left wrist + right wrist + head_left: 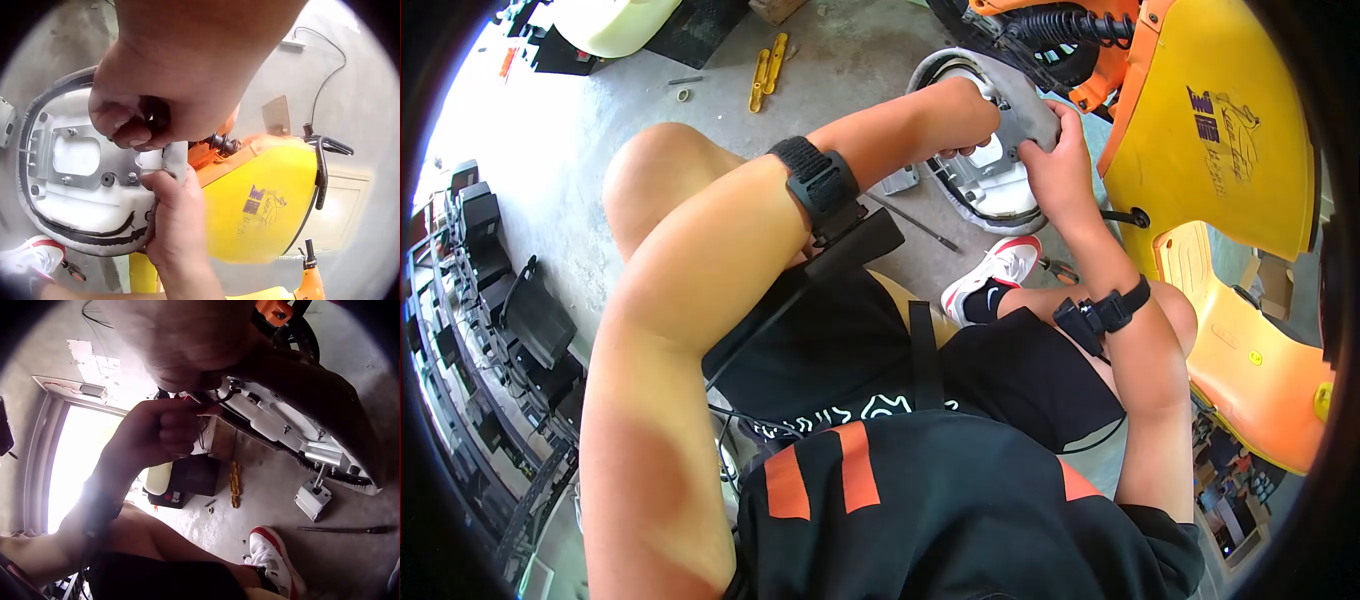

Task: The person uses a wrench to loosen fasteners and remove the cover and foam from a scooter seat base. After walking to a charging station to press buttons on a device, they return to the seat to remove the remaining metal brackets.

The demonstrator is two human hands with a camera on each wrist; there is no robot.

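An upturned grey seat-like part with a white underside point(1000, 194) point(81, 209) is tilted before the person. My left hand point(960, 112) point(162, 94) point(164, 434) has curled fingers over its far end. In the right wrist view it grips a thin, dark bent tool point(230, 397), whose tip is near a bolt on the underside. My right hand point(1062, 170) point(180, 231) point(194, 347) holds the rim, thumb on the near face; its other fingers are mostly hidden. A metal plate with a rectangular opening point(103, 179) is fixed to the underside.
A yellow and orange vehicle body point(1250, 120) stands at the right, with a black spring point(1070, 28) behind the part. On the floor lie a long rod point(915, 222), yellow pieces point(766, 75) and a small ring point(684, 95). Black parts point(535, 310) stand at the left.
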